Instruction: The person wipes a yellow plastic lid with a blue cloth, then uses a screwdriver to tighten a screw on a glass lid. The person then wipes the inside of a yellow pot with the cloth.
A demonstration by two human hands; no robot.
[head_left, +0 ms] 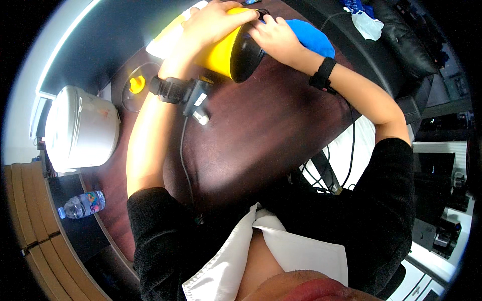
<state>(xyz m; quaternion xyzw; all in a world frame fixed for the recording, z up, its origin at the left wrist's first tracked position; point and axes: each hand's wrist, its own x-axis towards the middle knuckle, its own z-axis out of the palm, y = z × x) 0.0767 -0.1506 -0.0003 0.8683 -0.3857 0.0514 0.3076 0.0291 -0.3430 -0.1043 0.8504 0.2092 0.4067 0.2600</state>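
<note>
A yellow round container (217, 56) with a dark black end (245, 55) is tipped on its side near the far edge of the brown table. My left hand (213, 22) is closed over its yellow side from above. My right hand (276, 37) is at the rim of the black end, fingers bent against it; part of the grip is hidden. Just behind my right hand lies a bright blue rounded thing (311, 39). A clear round lid with a yellow knob (136, 84) is on the table to the left of my left forearm.
A white lidded pot (83, 128) stands at the left. A water bottle (83, 204) lies near cardboard boxes (37, 215). A small device with a cable (198, 103) is by my left wrist. At the right are a black leather seat (401, 50) and loose cables (321, 175).
</note>
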